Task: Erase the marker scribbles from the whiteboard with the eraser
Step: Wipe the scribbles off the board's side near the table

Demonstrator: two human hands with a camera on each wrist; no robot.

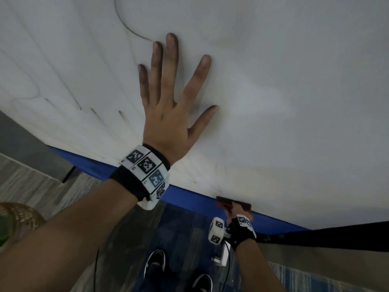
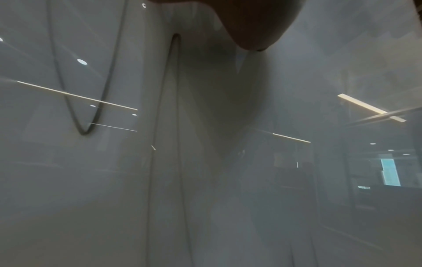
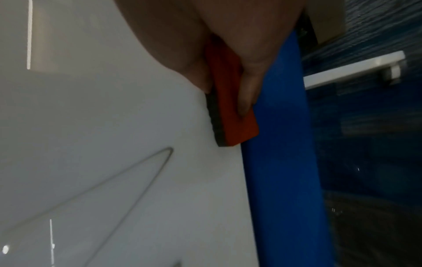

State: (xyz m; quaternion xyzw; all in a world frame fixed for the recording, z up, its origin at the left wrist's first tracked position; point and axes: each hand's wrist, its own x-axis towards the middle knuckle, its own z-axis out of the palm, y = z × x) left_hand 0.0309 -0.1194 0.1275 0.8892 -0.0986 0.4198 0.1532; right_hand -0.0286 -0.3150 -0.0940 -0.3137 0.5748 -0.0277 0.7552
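Note:
The whiteboard (image 1: 284, 102) fills the upper part of the head view, with a blue bottom edge (image 1: 189, 197). My left hand (image 1: 174, 98) lies flat on it, fingers spread and smudged dark. Thin marker lines (image 1: 128, 28) curve above and left of that hand; the left wrist view shows dark marker loops (image 2: 84, 108) on the glossy board. My right hand (image 1: 236, 211) grips a red eraser (image 1: 231, 202) with a dark felt side, pressed against the board at its bottom edge. In the right wrist view the eraser (image 3: 230, 108) sits by the blue edge (image 3: 280, 162), with a marker loop (image 3: 137, 171) beyond it.
Below the board lie grey wood-look floor and blue carpet (image 1: 185, 239), with my shoes (image 1: 155, 264) standing on them. A woven basket (image 1: 19, 220) sits at the left. A dark board stand leg (image 1: 69, 175) is under the left part. A white bar (image 3: 354, 68) shows beside the blue edge.

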